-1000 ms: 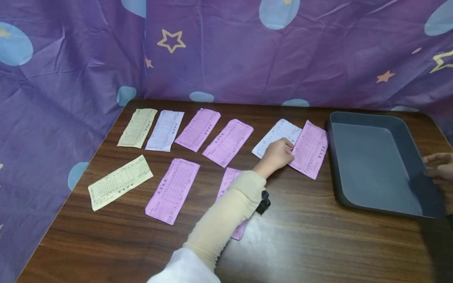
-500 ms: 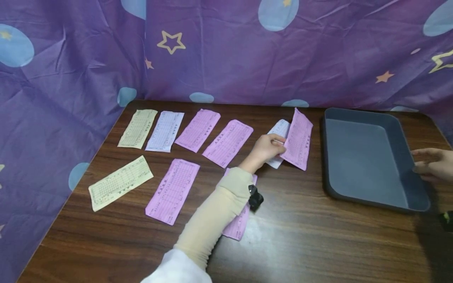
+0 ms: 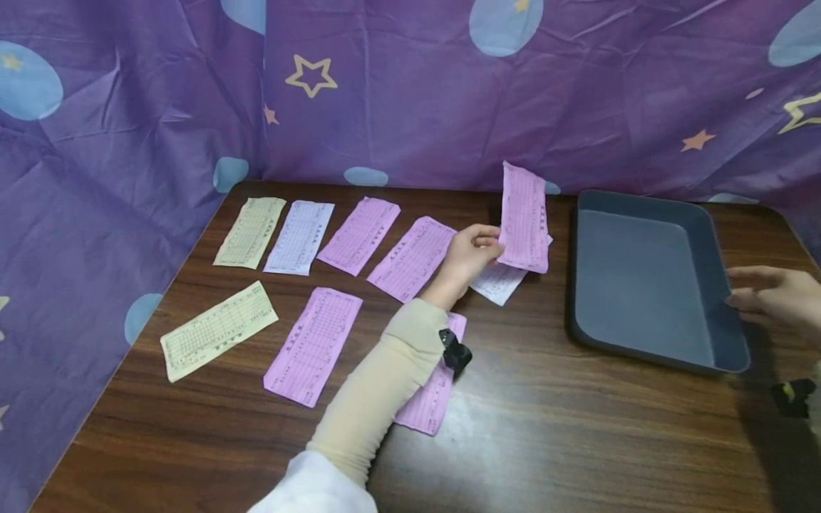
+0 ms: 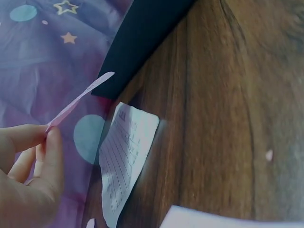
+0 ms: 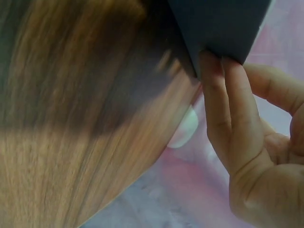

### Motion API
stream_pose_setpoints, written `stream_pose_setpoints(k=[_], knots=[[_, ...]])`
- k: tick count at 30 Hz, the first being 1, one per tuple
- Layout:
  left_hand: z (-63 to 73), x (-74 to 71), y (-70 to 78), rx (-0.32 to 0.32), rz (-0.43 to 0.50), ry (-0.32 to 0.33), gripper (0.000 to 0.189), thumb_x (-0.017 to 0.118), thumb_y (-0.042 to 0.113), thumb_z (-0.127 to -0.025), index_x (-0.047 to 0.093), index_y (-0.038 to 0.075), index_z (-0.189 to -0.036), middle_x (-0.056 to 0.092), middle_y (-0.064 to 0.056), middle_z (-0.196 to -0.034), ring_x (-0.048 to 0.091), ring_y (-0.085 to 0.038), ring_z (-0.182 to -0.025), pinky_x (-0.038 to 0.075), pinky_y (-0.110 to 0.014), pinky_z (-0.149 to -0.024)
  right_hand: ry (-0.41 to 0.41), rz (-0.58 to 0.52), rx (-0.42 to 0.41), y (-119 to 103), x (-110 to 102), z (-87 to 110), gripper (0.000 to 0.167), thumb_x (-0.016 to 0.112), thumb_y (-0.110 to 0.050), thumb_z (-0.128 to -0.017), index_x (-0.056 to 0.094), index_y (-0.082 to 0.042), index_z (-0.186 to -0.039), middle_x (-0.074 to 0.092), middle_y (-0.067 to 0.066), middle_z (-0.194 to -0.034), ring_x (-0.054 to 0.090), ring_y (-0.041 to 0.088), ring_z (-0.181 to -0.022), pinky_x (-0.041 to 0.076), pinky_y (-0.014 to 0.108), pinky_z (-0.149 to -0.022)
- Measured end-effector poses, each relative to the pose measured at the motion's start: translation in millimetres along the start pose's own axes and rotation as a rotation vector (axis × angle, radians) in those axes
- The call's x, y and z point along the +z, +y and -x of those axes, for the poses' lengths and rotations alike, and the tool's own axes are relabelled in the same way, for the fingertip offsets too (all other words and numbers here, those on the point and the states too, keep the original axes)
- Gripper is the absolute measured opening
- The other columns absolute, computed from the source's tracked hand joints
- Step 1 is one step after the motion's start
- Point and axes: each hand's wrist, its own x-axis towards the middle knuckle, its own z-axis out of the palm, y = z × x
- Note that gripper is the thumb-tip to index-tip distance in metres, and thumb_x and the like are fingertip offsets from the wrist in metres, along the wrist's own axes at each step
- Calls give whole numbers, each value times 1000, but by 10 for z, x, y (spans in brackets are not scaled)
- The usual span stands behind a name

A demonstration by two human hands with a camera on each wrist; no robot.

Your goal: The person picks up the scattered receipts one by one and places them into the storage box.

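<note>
My left hand point(image 3: 463, 260) pinches a pink printed paper slip point(image 3: 524, 217) between thumb and fingers. The slip stands up from the table, and the left wrist view has it nearly edge-on. Partly behind it lies a white slip point(image 3: 500, 283), which the left wrist view also takes in as a creased white slip point(image 4: 126, 156) on the wood. At the right, my right hand point(image 3: 776, 296) touches the outer side of a dark grey rectangular tray point(image 3: 737, 356) with fairly straight fingers. Up close, its fingertips point(image 5: 232, 69) press against the tray wall point(image 5: 218, 26).
Left of my arm, several slips lie flat: a yellow slip point(image 3: 249, 231), a white slip point(image 3: 298, 237), a pink slip point(image 3: 359, 235), and others. My left forearm crosses another pink slip point(image 3: 430, 406). A purple star-patterned curtain point(image 3: 410, 92) hangs behind the wooden table point(image 3: 545, 442).
The pink slip has gone from lying near the tray to raised and farther left in my left hand. The tray and my right hand have shifted left. The white slip has shifted slightly.
</note>
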Motion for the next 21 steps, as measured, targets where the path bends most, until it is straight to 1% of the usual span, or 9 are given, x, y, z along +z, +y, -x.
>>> stream_pose_setpoints(k=[2,5,6,9,11,15,17,19,21], knots=[[5,13,14,5,37,10,30,60,-7,-85,61,-8,-116,57,-5,-82,50,-4,-68,54,-18,-66,-12,-4,1,-27,30,-20,75,63,-13,-90,19,11,-146,58,39,-108,49,-14,-65,59,33,-64],[23,47,40,9,58,6,31,60,-7,-86,61,-7,-117,59,-8,-86,51,-5,-69,54,-17,-66,-45,-31,15,-205,43,51,75,62,-8,-90,16,14,-145,57,37,-106,60,3,-69,59,39,-68],[34,62,51,9,59,-1,31,61,-6,-86,61,-6,-117,60,-10,-88,51,-5,-69,55,-18,-67,-49,-27,21,-264,50,73,75,61,-7,-89,16,14,-145,60,33,-103,61,3,-68,59,37,-68],[72,125,75,7,49,-24,31,62,-5,-86,62,-5,-117,63,-13,-93,53,-4,-69,56,-18,-68,-60,-30,23,-365,63,108,76,63,-8,-89,16,14,-145,54,39,-111,59,2,-68,59,34,-65],[101,175,84,6,53,-42,31,63,-4,-86,62,-4,-116,64,-14,-94,53,-4,-68,56,-18,-68,-77,-41,18,-355,70,84,79,64,-10,-89,15,12,-146,47,43,-120,60,3,-69,59,36,-68],[156,283,94,16,63,-87,31,63,-5,-86,62,-6,-116,62,-9,-86,52,-2,-66,56,-17,-66,-92,-49,-8,-273,114,-9,72,58,-12,-94,15,12,-146,42,43,-128,57,-6,-70,59,37,-72],[182,336,98,16,80,-111,31,63,-6,-86,61,-7,-116,59,-4,-82,52,-2,-65,56,-17,-65,-93,-40,-19,-264,132,-38,70,57,-12,-94,17,13,-146,49,39,-122,54,-11,-70,59,35,-72],[209,389,94,16,84,-132,30,62,-6,-86,61,-8,-116,55,0,-79,51,-1,-64,56,-16,-65,-111,-54,-20,-289,121,-43,73,59,-13,-93,16,14,-145,54,37,-118,58,-7,-72,59,37,-74],[233,443,85,11,86,-148,30,62,-6,-86,61,-8,-116,55,0,-78,51,-1,-65,56,-16,-65,-119,-62,-14,-298,113,-57,77,63,-14,-90,17,14,-145,62,26,-105,59,-5,-72,60,36,-73]])
